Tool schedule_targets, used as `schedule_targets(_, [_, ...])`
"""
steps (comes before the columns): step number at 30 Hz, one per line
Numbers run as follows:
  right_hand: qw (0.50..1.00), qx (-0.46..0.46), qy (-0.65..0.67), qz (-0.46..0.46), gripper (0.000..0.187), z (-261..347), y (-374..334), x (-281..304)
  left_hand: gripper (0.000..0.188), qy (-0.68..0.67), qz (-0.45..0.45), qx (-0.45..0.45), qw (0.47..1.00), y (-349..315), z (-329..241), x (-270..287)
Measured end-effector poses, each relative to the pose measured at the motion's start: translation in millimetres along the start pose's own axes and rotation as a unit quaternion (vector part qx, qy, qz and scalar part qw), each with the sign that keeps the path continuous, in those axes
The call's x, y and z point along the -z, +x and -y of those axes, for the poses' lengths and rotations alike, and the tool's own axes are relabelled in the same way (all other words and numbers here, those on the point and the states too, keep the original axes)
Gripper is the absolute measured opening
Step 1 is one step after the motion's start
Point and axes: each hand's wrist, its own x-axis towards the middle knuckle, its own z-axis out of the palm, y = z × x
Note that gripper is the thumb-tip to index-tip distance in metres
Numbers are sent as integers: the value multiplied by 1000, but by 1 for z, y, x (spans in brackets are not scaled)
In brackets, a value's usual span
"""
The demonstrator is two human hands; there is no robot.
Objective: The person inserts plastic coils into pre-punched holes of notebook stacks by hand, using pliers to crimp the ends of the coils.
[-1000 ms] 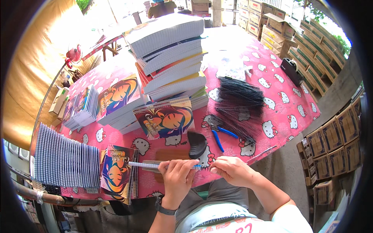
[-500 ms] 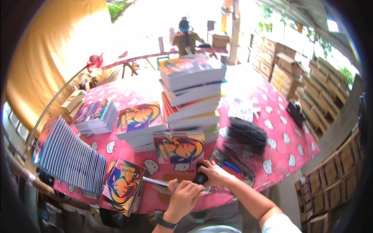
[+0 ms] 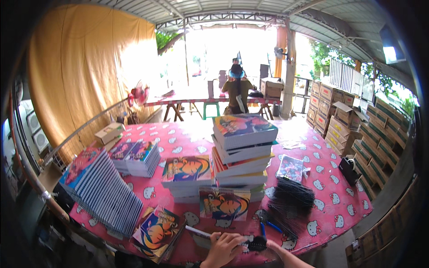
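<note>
Two hands of mine work close together at the near edge: my left hand (image 3: 223,248) is closed over a thin, white-edged paper booklet (image 3: 197,231), probably to steady it edge-on, while my right hand (image 3: 279,251) grips a rounded black block (image 3: 258,243) against the booklet's right end, its fingertips hidden from me. Just beyond, blue-handled pliers (image 3: 273,227) lie beside a loose heap of black wire coils (image 3: 292,196), both seemingly kept within my right hand's reach. To my left, spiral-bound notebooks with colourful illustrated covers (image 3: 156,232) lie overlapping, near a long slanting pile of wire-bound books (image 3: 107,196), which perhaps leans because the coils add thickness. Farther off, a tall uneven stack of thick white-paged blocks (image 3: 243,156) rises from the pink patterned tablecloth (image 3: 339,203); beyond it, a co-worker in an olive top (image 3: 237,91) sits at another table
</note>
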Motion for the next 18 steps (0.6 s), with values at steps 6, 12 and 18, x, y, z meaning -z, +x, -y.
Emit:
schedule_targets(6, [967, 94, 235, -35, 75, -38, 9, -9, 15, 30, -22, 11, 999, -1, -3, 2])
schedule_targets(12, [964, 115, 231, -71, 81, -33, 14, -28, 15, -16, 5, -30, 999, -3, 7, -1])
schedule_targets(18, [997, 62, 14, -42, 77, -11, 30, -36, 16, 24, 53, 45, 997, -4, 2, -8])
